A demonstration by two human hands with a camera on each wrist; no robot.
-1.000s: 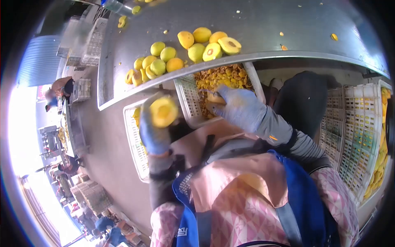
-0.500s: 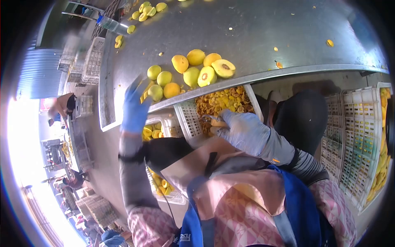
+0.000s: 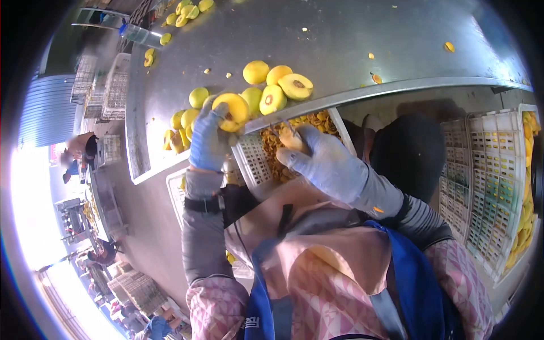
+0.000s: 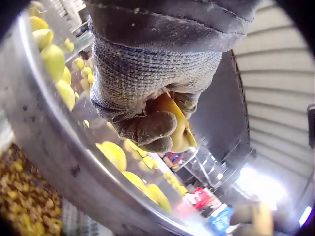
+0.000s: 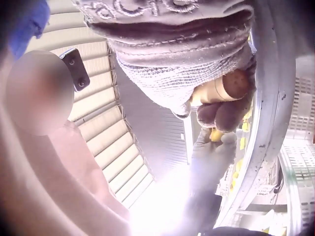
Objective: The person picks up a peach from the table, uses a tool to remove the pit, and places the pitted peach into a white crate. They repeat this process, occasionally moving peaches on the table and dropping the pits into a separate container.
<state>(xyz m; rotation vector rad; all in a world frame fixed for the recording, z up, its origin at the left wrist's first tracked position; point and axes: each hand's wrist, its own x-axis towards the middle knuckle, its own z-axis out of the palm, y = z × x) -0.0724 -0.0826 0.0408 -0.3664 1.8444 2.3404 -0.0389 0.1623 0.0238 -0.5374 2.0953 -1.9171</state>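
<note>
My gloved left hand (image 3: 208, 136) pinches a halved yellow fruit (image 3: 231, 112), cut face up, just over the table's front edge. The left wrist view shows the gloved fingers (image 4: 156, 129) curled round that fruit half (image 4: 178, 129). My gloved right hand (image 3: 334, 164) grips a tool by its wooden handle (image 3: 290, 137); in the right wrist view the handle (image 5: 216, 92) lies inside curled fingers. What the tool's far end looks like cannot be told. Whole and halved fruits (image 3: 273, 99) sit on the metal table (image 3: 340, 34) beyond the hands.
Below the table edge, a white crate (image 3: 252, 160) holds pits and scraps (image 3: 320, 120). Another white crate (image 3: 175, 190) stands left of it. Tall crates (image 3: 493, 170) with yellow pieces are at the right. A bottle (image 3: 139, 35) lies at the table's far left.
The left hand, reaching over the fruits at the table's left half a second ago, has come back right and holds a fruit half. The right hand keeps its grip, now slightly higher.
</note>
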